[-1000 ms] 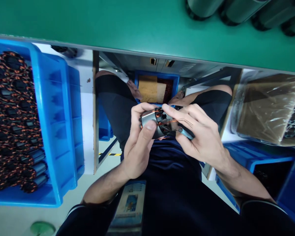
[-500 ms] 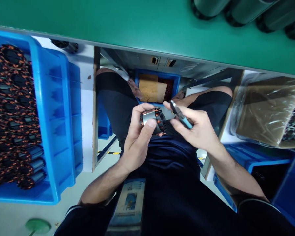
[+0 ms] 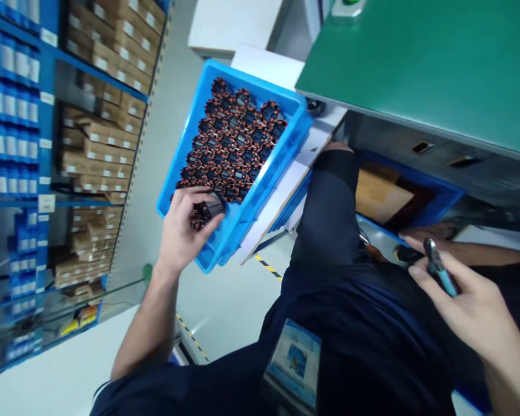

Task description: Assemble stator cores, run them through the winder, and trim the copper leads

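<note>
My left hand (image 3: 184, 225) is over the near end of a blue crate (image 3: 238, 234), its fingers and thumb around a grey metal motor stator (image 3: 213, 205). Rows of stators with orange copper windings (image 3: 231, 141) fill much of the crate. At the right, my right hand (image 3: 468, 294) grips a small pair of pliers with teal handles (image 3: 442, 271), their dark head pointing up and away from the palm. The pliers touch nothing else.
A green-topped bench (image 3: 424, 75) spans the upper right. Below it lies a blue bin with cardboard (image 3: 381, 193). Shelves with cartons (image 3: 108, 138) stand at the left. A badge (image 3: 294, 361) hangs at my chest.
The view has swung left. My left hand, with a stator in it, has moved from beside the pliers to the crate. My right hand still holds the pliers.
</note>
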Demonstrator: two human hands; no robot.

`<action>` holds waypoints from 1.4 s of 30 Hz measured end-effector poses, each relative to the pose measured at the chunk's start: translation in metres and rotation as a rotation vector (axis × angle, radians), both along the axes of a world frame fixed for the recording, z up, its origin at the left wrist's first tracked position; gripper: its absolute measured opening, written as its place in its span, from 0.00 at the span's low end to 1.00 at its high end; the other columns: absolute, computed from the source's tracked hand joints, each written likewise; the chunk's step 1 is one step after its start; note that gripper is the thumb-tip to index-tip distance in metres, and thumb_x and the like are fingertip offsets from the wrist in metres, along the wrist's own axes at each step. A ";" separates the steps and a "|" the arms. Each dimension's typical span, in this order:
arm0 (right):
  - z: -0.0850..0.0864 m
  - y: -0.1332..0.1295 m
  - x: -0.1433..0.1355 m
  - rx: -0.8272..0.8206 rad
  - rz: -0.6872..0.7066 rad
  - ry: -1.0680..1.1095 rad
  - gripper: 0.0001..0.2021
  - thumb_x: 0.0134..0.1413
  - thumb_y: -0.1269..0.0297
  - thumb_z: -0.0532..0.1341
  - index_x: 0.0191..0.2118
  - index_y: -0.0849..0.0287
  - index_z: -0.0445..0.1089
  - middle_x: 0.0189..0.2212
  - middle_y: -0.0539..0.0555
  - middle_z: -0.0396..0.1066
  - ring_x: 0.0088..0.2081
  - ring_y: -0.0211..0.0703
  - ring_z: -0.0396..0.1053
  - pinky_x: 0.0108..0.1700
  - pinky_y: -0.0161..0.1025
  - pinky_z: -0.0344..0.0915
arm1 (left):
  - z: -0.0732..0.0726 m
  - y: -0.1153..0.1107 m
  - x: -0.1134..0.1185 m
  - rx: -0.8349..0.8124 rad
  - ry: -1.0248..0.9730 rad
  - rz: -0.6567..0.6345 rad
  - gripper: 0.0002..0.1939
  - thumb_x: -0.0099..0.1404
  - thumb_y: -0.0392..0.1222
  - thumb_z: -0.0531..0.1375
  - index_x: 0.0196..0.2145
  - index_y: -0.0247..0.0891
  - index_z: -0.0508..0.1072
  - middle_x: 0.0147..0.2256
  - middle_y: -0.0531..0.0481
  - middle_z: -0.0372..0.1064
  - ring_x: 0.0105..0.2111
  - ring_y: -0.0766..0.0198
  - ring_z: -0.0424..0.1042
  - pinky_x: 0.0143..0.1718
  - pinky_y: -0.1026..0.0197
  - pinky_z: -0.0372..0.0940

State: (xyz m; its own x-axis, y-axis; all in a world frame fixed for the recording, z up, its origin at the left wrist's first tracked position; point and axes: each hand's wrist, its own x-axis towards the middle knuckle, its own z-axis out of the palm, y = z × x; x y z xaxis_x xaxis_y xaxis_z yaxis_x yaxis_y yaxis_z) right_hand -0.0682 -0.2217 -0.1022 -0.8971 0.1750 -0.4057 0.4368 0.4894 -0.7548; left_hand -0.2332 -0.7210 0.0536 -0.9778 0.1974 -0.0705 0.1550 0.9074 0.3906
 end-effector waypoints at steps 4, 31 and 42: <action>-0.004 -0.011 -0.015 0.007 0.118 -0.035 0.34 0.67 0.34 0.69 0.70 0.46 0.85 0.55 0.59 0.90 0.51 0.63 0.91 0.54 0.54 0.86 | -0.030 -0.049 0.000 -0.190 -0.293 -0.088 0.13 0.78 0.54 0.65 0.51 0.45 0.81 0.61 0.38 0.81 0.62 0.38 0.76 0.72 0.28 0.72; 0.087 -0.157 -0.167 0.121 0.828 0.277 0.42 0.76 0.53 0.62 0.89 0.42 0.51 0.72 0.62 0.73 0.65 0.59 0.81 0.66 0.54 0.83 | -0.112 -0.051 0.062 0.463 -0.146 0.237 0.22 0.87 0.57 0.55 0.65 0.44 0.79 0.72 0.39 0.80 0.69 0.46 0.83 0.64 0.44 0.84; 0.040 -0.325 -0.305 0.440 0.922 0.593 0.26 0.80 0.60 0.58 0.74 0.59 0.77 0.76 0.71 0.71 0.76 0.77 0.65 0.78 0.80 0.63 | -0.123 0.029 0.083 0.154 -0.027 0.353 0.23 0.81 0.44 0.68 0.69 0.37 0.76 0.83 0.23 0.57 0.82 0.25 0.64 0.77 0.26 0.72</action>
